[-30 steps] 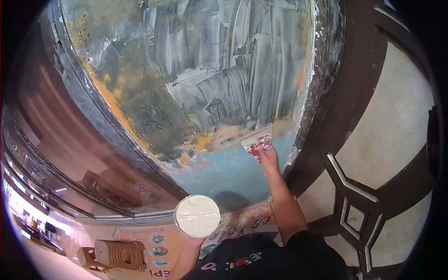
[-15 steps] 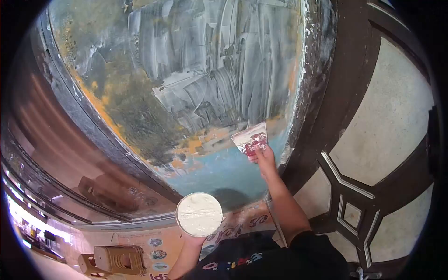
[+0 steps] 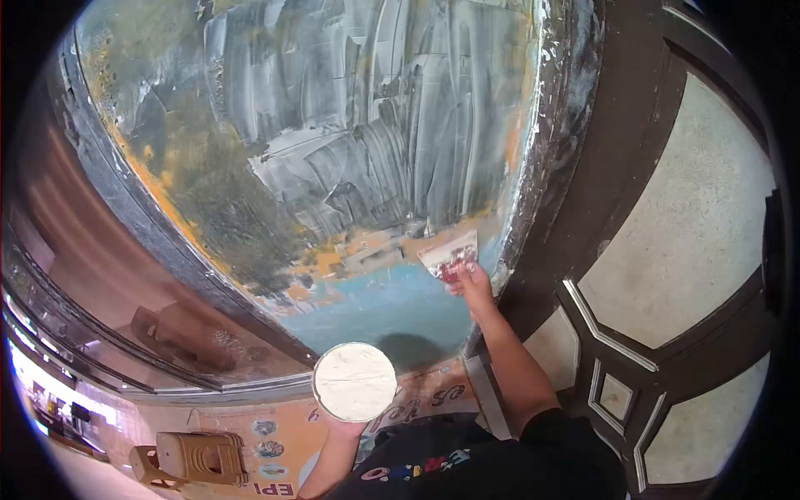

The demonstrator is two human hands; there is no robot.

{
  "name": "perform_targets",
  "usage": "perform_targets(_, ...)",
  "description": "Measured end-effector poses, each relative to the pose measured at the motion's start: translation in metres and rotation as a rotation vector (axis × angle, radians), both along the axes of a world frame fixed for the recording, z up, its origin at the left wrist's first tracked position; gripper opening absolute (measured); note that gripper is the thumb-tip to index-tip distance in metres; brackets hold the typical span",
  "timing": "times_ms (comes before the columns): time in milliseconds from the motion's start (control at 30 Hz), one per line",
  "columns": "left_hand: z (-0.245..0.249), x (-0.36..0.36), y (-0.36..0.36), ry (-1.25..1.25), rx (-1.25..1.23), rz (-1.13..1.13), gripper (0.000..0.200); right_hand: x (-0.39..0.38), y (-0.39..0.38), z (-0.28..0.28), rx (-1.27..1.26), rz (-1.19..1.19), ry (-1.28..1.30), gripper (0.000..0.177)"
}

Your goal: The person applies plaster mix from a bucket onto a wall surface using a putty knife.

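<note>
A wall panel point(image 3: 367, 304) shows grey smeared strokes above and blue and orange paint below. My right hand point(image 3: 472, 287) grips a wide red scraper point(image 3: 450, 254) whose pale blade, dotted with white paste, is at the lower right of the panel. Whether the blade touches the surface I cannot tell. Low in the middle, my left hand point(image 3: 346, 429) holds up from beneath a round container of cream-white paste point(image 3: 355, 382). The paste has a thin line across its top.
Dark trim with cream panels point(image 3: 675, 217) runs down the right side. Reddish-brown shiny panelling point(image 3: 100, 250) curves along the left. Stacked brown plastic chairs point(image 3: 200, 457) stand at the lower left, beside an orange printed banner point(image 3: 275, 442).
The view has shifted a little, so the wall appears further left. My right hand and the scraper sit slightly lower in view. Both hands keep their hold.
</note>
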State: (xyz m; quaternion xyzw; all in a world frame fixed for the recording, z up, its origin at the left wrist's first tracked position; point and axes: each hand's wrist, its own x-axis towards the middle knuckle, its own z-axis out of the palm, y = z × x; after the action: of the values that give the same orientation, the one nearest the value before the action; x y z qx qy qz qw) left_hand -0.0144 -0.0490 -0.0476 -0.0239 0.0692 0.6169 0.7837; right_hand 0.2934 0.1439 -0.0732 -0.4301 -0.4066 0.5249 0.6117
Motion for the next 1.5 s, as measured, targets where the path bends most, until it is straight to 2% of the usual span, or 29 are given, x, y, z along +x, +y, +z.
perform_targets(100, 0.000, 0.012, 0.003, -0.039, 0.053, -0.030, 0.074, -0.001, -0.026, -0.066, -0.108, 0.040, 0.021, 0.029)
perform_targets(133, -0.012, 0.012, 0.002, 0.080, 0.070, 0.003, 0.073, -0.003, -0.044, -0.079, -0.165, 0.078, 0.035, 0.029)
perform_targets(167, -0.015, 0.014, 0.003, 0.074, 0.073, 0.016, 0.073, -0.005, -0.055, -0.085, -0.227, 0.120, 0.049, 0.029)
perform_targets(267, -0.017, 0.016, 0.002, 0.093, 0.001, 0.069, 0.073, -0.016, -0.061, -0.069, -0.138, 0.165, 0.056, 0.026)
perform_targets(300, -0.013, 0.015, -0.001, -0.013, -0.010, 0.036, 0.073, -0.021, -0.057, -0.054, -0.145, 0.175, 0.059, 0.026)
perform_targets(367, -0.023, 0.013, -0.001, 0.118, 0.040, 0.063, 0.074, -0.032, -0.031, -0.007, 0.155, 0.172, -0.175, 0.023)
perform_targets(433, -0.020, 0.014, -0.001, 0.175, 0.027, 0.071, 0.074, -0.052, -0.016, 0.039, 0.166, 0.262, -0.070, 0.023)
perform_targets(500, -0.018, 0.011, -0.003, 0.236, 0.018, 0.079, 0.074, -0.078, -0.006, 0.054, 0.116, 0.224, -0.081, 0.023)
perform_targets(567, -0.014, 0.004, -0.008, 0.035, 0.019, 0.052, 0.074, -0.090, -0.008, 0.044, 0.065, 0.187, -0.089, 0.023)
perform_targets(633, -0.009, -0.005, -0.007, 0.010, 0.005, 0.066, 0.074, -0.096, -0.017, -0.007, -0.095, 0.129, -0.247, 0.023)
perform_targets(700, -0.018, -0.020, -0.013, -0.063, 0.026, 0.124, 0.074, -0.099, -0.041, -0.062, -0.133, 0.115, -0.111, 0.023)
perform_targets(733, -0.022, -0.028, -0.019, 0.141, 0.090, 0.142, 0.072, -0.099, -0.048, -0.063, -0.124, 0.120, -0.114, 0.023)
perform_targets(800, -0.021, -0.041, -0.018, 0.186, 0.072, 0.161, 0.070, -0.100, -0.065, -0.056, -0.126, 0.209, -0.161, 0.020)
perform_targets(867, -0.023, -0.053, -0.021, 0.298, 0.026, 0.156, 0.067, -0.112, -0.053, -0.012, 0.001, 0.170, -0.164, 0.021)
perform_targets(967, -0.031, -0.064, -0.013, 0.288, 0.015, 0.166, 0.069, -0.132, -0.026, 0.065, 0.242, 0.088, -0.124, 0.022)
perform_targets(1000, -0.014, -0.059, -0.009, 0.211, 0.006, 0.125, 0.070, -0.134, -0.020, 0.077, 0.309, 0.036, -0.174, 0.023)
perform_targets(1033, -0.007, -0.060, -0.007, 0.213, 0.009, 0.116, 0.070, -0.137, -0.018, 0.074, 0.310, 0.026, -0.172, 0.023)
perform_targets(1100, 0.000, -0.064, -0.005, 0.177, 0.042, 0.063, 0.073, -0.140, -0.010, 0.061, 0.152, -0.037, -0.214, 0.022)
perform_targets(1133, 0.005, -0.065, -0.006, 0.436, 0.097, 0.063, 0.075, -0.139, -0.019, 0.046, 0.087, -0.049, -0.283, 0.024)
perform_targets(1167, 0.006, -0.070, -0.005, 0.435, 0.105, 0.055, 0.075, -0.138, -0.027, 0.022, 0.014, -0.063, -0.298, 0.025)
perform_targets(1200, 0.006, -0.074, -0.004, 0.372, 0.120, 0.029, 0.077, -0.137, -0.039, 0.000, -0.058, -0.075, -0.314, 0.027)
perform_targets(1233, 0.005, -0.078, -0.004, 0.307, 0.135, 0.007, 0.078, -0.137, -0.058, -0.014, -0.070, -0.061, -0.224, 0.027)
perform_targets(1267, 0.001, -0.085, -0.004, -0.153, 0.063, -0.059, 0.080, -0.136, -0.067, -0.020, -0.082, -0.043, -0.133, 0.028)
perform_targets(1367, 0.011, -0.090, -0.002, -0.186, 0.133, -0.072, 0.080, -0.132, -0.069, -0.006, 0.007, 0.028, -0.139, 0.028)
perform_targets(1400, 0.005, -0.094, 0.001, -0.147, 0.109, -0.086, 0.080, -0.137, -0.062, 0.020, 0.089, -0.067, -0.224, 0.026)
perform_targets(1433, 0.004, -0.095, 0.002, -0.148, 0.102, -0.095, 0.080, -0.139, -0.053, 0.041, 0.129, -0.057, -0.184, 0.027)
perform_targets(1500, 0.005, -0.095, 0.008, 0.358, 0.102, -0.051, 0.078, -0.148, -0.032, 0.073, 0.172, -0.056, -0.146, 0.028)
